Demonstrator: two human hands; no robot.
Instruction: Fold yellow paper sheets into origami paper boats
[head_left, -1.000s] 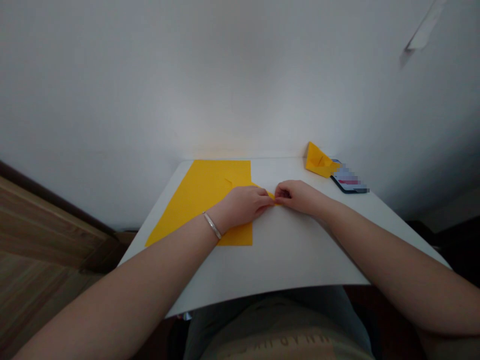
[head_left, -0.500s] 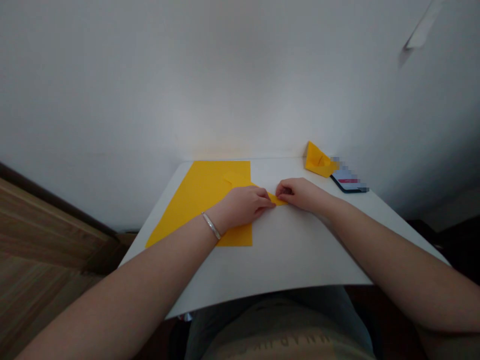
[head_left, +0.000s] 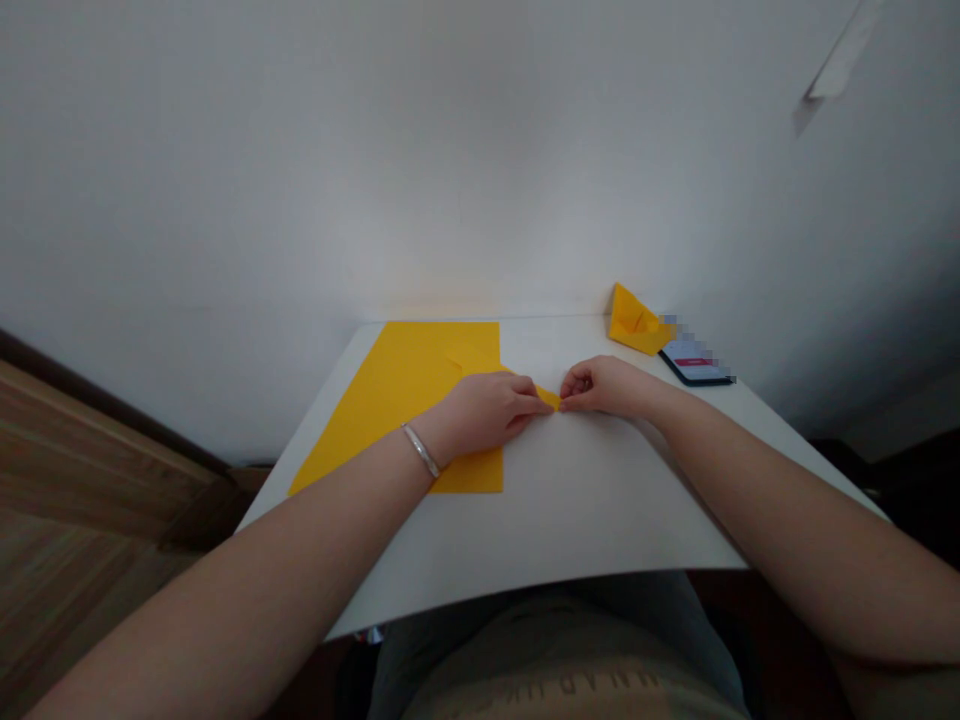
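A small folded piece of yellow paper (head_left: 550,397) lies on the white table (head_left: 570,500) between my two hands. My left hand (head_left: 487,410), with a silver bracelet at the wrist, rests on it with fingers curled and pressed on its left end. My right hand (head_left: 604,387) is closed in a pinch on its right tip. Most of the small piece is hidden under my fingers. A large flat yellow sheet (head_left: 409,390) lies under and to the left of my left hand.
A folded yellow paper shape (head_left: 634,323) stands at the table's far right by the wall. A phone (head_left: 696,362) lies beside it. White wall runs behind the table; wooden floor shows at the left. My lap is at the near edge.
My right hand has drawn slightly right and its fingers have tightened into a pinch on the paper's tip. The left hand has barely shifted.
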